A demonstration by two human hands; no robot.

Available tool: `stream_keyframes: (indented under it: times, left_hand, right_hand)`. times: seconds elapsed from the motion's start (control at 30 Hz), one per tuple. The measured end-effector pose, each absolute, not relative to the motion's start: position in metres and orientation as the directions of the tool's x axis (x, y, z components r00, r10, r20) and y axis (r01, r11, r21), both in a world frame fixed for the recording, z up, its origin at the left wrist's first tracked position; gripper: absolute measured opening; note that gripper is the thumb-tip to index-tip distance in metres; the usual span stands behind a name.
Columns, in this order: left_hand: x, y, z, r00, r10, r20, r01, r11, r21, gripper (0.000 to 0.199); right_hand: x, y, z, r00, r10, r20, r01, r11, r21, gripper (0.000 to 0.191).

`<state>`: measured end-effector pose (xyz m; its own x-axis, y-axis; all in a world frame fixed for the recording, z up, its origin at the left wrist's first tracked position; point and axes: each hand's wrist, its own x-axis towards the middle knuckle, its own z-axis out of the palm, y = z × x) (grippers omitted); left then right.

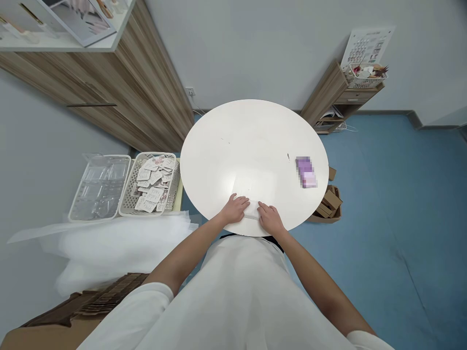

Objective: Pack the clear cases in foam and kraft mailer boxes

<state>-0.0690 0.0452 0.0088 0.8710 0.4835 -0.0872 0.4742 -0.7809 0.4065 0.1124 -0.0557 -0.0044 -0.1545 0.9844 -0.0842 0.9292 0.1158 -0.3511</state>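
A small white folded sheet, soft-looking and roughly rectangular, lies near the front edge of the round white table. My left hand grips its left end, fingers bent over it and thumb apart. At the right end, my right hand holds it with the fingertips pointing inward. What is inside the sheet, if anything, cannot be seen. A faint paler patch, perhaps a thin sheet or a reflection, shows on the tabletop just beyond my hands.
A pixelated purple item lies on the table's right. To the left stand a basket of printed cards, a tray of clear plastic packs and white sheets. Cardboard pieces fill a box at right; a wooden cabinet stands behind left.
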Motion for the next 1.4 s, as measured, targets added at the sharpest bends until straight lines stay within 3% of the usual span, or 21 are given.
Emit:
stream_keyframes:
  times: [0.13,0.27,0.4,0.6,0.77,1.03,1.27,1.4]
  left_hand:
    - [-0.071,0.046,0.010,0.889,0.447,-0.101,0.444,-0.784,0.434,0.060]
    - [-0.064,0.042,0.008,0.855,0.498,-0.145,0.510,-0.752,0.417,0.059]
    - [-0.062,0.039,0.015,0.844,0.506,-0.178,0.527,-0.719,0.453,0.050]
    - [-0.063,0.044,0.025,0.817,0.477,-0.324,0.567,-0.562,0.603,0.037]
    - [-0.065,0.057,0.026,0.785,0.545,-0.295,0.568,-0.443,0.694,0.037]
    - [-0.080,0.076,0.019,0.517,0.796,-0.315,0.700,-0.181,0.690,0.023]
    - [-0.079,0.077,0.002,0.334,0.865,-0.374,0.792,-0.042,0.609,0.016]
    - [-0.081,0.074,0.001,0.248,0.893,-0.375,0.819,0.014,0.574,0.015]
  right_hand:
    - [0.102,-0.051,-0.001,-0.116,0.987,-0.110,0.942,0.074,-0.328,0.035]
    - [0.096,-0.046,0.001,-0.080,0.986,-0.147,0.950,0.031,-0.312,0.031]
    - [0.104,-0.046,0.012,-0.094,0.977,-0.194,0.905,0.002,-0.426,0.028]
    - [0.117,-0.048,0.032,-0.091,0.927,-0.363,0.777,-0.162,-0.608,0.026]
    - [0.123,-0.033,0.033,-0.018,0.945,-0.328,0.699,-0.223,-0.680,0.025]
    - [0.135,-0.007,0.020,0.138,0.920,-0.368,0.603,-0.372,-0.705,0.034]
    - [0.140,0.006,0.007,0.280,0.885,-0.373,0.522,-0.466,-0.714,0.031]
    - [0.146,0.002,-0.001,0.383,0.876,-0.294,0.546,-0.471,-0.693,0.036]
